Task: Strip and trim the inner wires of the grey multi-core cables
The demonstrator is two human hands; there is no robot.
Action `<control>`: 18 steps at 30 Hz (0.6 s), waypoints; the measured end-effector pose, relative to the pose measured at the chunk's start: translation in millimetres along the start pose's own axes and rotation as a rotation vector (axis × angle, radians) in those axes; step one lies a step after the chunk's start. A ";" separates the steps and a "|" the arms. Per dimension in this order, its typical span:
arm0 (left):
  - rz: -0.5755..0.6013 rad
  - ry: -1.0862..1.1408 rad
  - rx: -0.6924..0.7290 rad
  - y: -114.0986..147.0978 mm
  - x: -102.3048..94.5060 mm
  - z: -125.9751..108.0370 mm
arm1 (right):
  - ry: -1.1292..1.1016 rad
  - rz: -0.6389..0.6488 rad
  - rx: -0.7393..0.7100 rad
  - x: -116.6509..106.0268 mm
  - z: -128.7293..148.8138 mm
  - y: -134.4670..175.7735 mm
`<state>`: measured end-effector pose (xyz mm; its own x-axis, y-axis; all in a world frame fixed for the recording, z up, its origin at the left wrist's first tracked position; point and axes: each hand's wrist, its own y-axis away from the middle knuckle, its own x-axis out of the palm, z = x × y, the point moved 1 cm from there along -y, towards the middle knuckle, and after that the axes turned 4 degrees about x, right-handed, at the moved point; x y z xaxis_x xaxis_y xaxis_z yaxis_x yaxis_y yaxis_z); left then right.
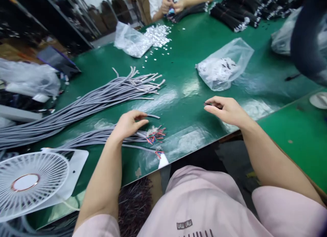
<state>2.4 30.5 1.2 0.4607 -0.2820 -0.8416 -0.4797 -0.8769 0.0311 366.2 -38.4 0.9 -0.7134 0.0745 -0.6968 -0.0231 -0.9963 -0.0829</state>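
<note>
My left hand (131, 123) curls over a grey cable (153, 116), whose end sticks out past the fingertips; the palm side of the grip is hidden. Beneath and beside this hand runs a small bundle of grey cables (102, 136), their stripped ends showing red, blue and orange wires (156, 135). One separate cable (139, 148) with bared coloured wires lies nearer the table edge. To the right, my right hand (224, 109) hovers over the table, thumb and fingers closed around something small and dark, mostly hidden.
A larger bundle of grey cables (89, 100) crosses the green table (178, 66). Behind are a bag of white pieces (222, 68), scattered silvery bits (158, 35) and black cable bundles (230, 17). A white fan (41, 182) stands left. Across the table, a person's hands (172, 6) work.
</note>
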 end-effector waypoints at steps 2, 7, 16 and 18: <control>-0.016 -0.170 0.111 -16.4 4.7 1.7 | -0.038 -0.035 0.042 -12.8 -9.5 11.0; 0.065 -0.207 0.247 -51.9 17.5 6.8 | -0.089 -0.141 0.125 -45.2 -17.6 32.9; -0.313 0.562 -0.027 -34.0 -0.2 6.0 | -0.195 -0.145 0.136 -38.6 -20.6 36.6; -0.359 0.638 -0.055 -26.8 -0.7 4.0 | -0.229 -0.111 0.101 -22.2 -13.5 24.4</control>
<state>12.0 55.8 -1.2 0.9355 -0.1303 -0.3283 -0.1867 -0.9714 -0.1464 390.9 -63.8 4.7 -0.8419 0.1834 -0.5076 -0.1714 -0.9827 -0.0708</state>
